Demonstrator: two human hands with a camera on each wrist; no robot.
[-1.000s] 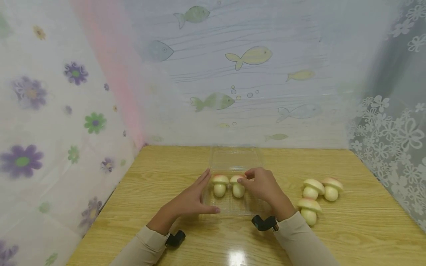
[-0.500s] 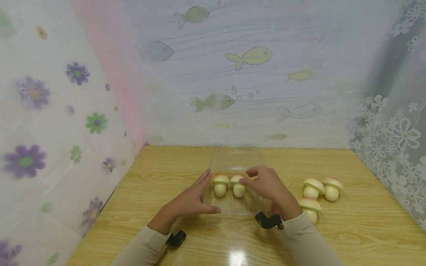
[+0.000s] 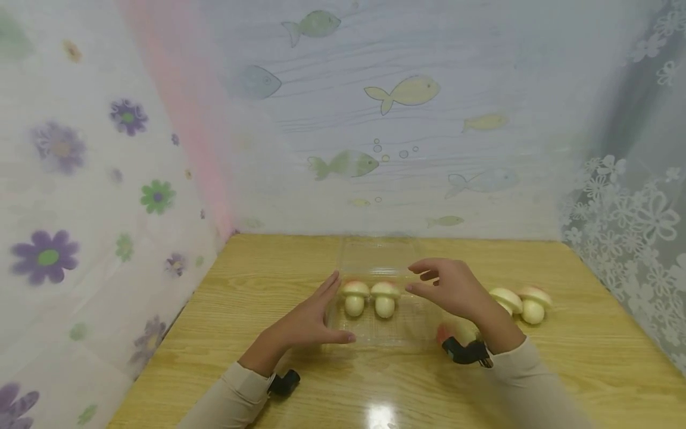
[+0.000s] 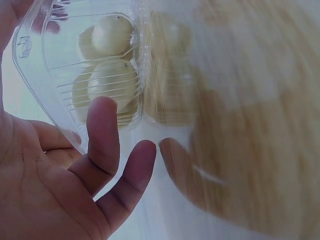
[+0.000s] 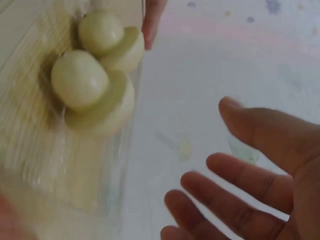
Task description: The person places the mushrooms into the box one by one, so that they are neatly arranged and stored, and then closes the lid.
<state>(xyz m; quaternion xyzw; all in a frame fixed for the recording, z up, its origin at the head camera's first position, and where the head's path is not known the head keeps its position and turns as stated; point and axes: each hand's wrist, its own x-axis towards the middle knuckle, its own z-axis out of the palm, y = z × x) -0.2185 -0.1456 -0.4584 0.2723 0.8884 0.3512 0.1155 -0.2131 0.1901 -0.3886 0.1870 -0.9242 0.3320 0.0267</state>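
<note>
In the head view a clear plastic clamshell box [image 3: 370,335] lies with its lid tipped back. Inside are two glossy cream model mushrooms with reddish caps, the left mushroom [image 3: 354,305] and the right mushroom [image 3: 384,305], side by side. My left hand [image 3: 305,322] rests along the box's left side, thumb extended at the front. In the left wrist view its fingers [image 4: 102,132] lie beside the clear wall. My right hand [image 3: 455,289] hovers over the box's right side, holding nothing. The right wrist view shows its fingers [image 5: 220,207] apart from the mushrooms.
Two loose mushrooms, one partly covered mushroom [image 3: 506,298] and another mushroom [image 3: 533,307], lie on the wooden table [image 3: 343,393] at right. A blurred reddish and cream piece [image 3: 466,329] shows behind the right wrist. The lid [image 3: 377,253] leans toward the fish-patterned back sheet.
My right hand has let go of the right mushroom in the box and moved right. Its forearm now covers a loose mushroom seen earlier. My left hand stays in place.
</note>
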